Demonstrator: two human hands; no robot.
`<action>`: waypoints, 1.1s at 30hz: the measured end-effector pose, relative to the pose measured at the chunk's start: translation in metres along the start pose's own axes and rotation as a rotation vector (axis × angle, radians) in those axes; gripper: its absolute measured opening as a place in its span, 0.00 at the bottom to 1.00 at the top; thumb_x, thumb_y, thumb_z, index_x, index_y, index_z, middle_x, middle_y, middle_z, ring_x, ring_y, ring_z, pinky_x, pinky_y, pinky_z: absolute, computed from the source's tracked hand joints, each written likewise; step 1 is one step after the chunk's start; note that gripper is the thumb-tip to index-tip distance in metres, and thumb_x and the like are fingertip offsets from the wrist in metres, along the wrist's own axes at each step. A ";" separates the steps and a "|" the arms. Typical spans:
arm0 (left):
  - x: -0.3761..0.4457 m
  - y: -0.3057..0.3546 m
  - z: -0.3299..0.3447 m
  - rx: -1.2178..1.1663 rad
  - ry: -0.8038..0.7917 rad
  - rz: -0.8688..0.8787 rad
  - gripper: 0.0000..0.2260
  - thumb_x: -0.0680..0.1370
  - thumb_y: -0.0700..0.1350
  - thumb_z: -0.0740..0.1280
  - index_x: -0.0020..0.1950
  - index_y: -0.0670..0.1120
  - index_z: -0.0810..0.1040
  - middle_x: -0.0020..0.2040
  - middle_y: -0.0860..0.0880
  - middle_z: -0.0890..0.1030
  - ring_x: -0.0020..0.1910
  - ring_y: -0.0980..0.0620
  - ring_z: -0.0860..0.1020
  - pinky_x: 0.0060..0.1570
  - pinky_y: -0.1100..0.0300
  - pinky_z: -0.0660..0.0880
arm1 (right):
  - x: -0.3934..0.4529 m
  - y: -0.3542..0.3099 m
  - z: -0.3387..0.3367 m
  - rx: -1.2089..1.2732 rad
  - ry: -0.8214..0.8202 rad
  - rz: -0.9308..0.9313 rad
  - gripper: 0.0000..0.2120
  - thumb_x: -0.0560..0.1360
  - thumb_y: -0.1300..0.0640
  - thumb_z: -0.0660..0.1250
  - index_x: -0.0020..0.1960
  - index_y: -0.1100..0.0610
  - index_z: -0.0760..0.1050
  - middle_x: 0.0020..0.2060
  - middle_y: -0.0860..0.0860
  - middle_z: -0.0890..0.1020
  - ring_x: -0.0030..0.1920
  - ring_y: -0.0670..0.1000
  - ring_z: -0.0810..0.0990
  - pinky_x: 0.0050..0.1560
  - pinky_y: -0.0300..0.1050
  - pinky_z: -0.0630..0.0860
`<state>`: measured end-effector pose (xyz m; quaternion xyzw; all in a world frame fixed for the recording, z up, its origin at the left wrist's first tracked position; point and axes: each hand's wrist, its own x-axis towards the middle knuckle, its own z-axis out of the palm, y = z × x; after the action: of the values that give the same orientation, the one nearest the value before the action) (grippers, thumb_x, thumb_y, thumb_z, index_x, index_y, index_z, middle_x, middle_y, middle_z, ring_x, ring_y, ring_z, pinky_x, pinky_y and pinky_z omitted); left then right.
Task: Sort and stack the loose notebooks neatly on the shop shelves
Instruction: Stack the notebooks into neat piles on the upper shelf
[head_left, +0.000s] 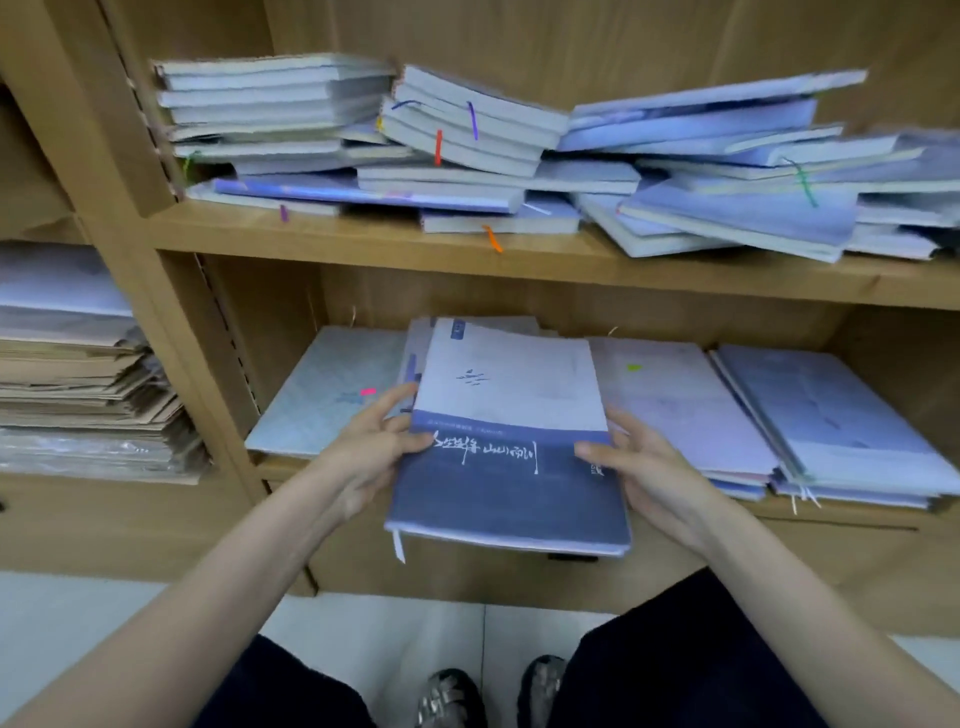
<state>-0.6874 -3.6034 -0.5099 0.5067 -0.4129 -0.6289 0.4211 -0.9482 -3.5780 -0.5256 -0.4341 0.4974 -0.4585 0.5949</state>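
Observation:
A blue-and-white notebook (511, 447) with white script on its dark lower band juts out past the front of the lower shelf (831, 512). My left hand (371, 452) grips its left edge and my right hand (641, 470) grips its right edge, thumbs on the cover. It lies over a small pile of similar notebooks (415, 353). Beside it on the same shelf lie a pale grey notebook (327, 395) on the left and flat stacks (680, 405) (831, 415) on the right. The upper shelf (363, 241) holds a jumbled heap of notebooks (467, 135).
A neighbouring bay on the left holds a stack of brown paper and plastic-wrapped sheets (83, 384). Wooden uprights (171, 291) separate the bays. Below are a cabinet front (467, 571), a pale floor (405, 634), my dark trousers and shoes (452, 696).

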 end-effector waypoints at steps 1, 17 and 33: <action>0.012 0.000 0.008 -0.002 0.015 -0.007 0.24 0.76 0.29 0.61 0.69 0.48 0.67 0.50 0.45 0.81 0.44 0.48 0.80 0.42 0.55 0.79 | -0.001 0.001 -0.004 -0.046 -0.010 0.000 0.31 0.67 0.68 0.73 0.67 0.57 0.68 0.60 0.53 0.79 0.59 0.53 0.79 0.54 0.47 0.76; 0.073 0.034 -0.126 0.887 0.272 0.285 0.22 0.78 0.40 0.63 0.72 0.45 0.64 0.70 0.45 0.69 0.67 0.46 0.68 0.62 0.59 0.63 | 0.147 -0.013 0.180 -0.458 -0.050 -0.041 0.32 0.77 0.66 0.63 0.76 0.54 0.53 0.65 0.54 0.72 0.64 0.55 0.73 0.61 0.44 0.71; 0.070 -0.039 -0.128 1.267 0.026 0.452 0.24 0.78 0.54 0.63 0.72 0.51 0.65 0.72 0.49 0.67 0.72 0.54 0.62 0.71 0.55 0.55 | 0.126 0.044 0.157 -1.577 -0.030 -0.369 0.41 0.74 0.43 0.66 0.76 0.59 0.50 0.76 0.54 0.54 0.76 0.56 0.49 0.74 0.56 0.45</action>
<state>-0.5750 -3.6700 -0.5861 0.5645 -0.7929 -0.1553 0.1688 -0.7772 -3.6823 -0.5725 -0.8070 0.5867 -0.0576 0.0352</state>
